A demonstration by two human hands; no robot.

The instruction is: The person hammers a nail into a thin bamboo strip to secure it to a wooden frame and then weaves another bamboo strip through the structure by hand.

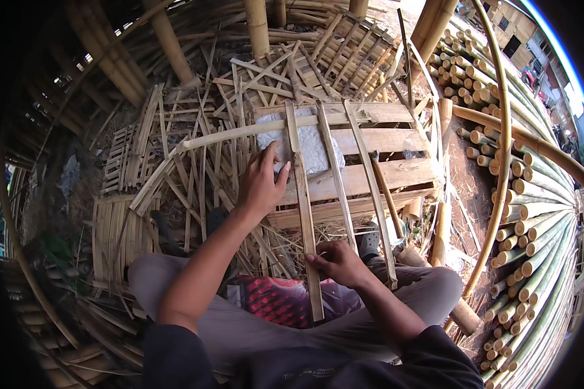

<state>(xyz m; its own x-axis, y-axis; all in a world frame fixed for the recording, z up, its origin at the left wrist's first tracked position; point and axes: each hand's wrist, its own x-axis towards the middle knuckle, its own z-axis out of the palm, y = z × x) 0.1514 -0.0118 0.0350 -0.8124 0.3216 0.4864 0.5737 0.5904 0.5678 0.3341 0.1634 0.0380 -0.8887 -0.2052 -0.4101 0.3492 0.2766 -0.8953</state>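
Running lengthwise away from the person across the wooden pallet (396, 175), the bamboo slat (303, 194) is pinched near its near end by the right hand (336, 260), while the left hand (261, 185) rests open-fingered just beside its middle.

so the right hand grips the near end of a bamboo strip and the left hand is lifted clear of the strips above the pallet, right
Not quite. The head view shows the left hand pressed down on the strips over the pallet, not lifted clear. The rest holds: the right hand grips the near end of a bamboo strip.
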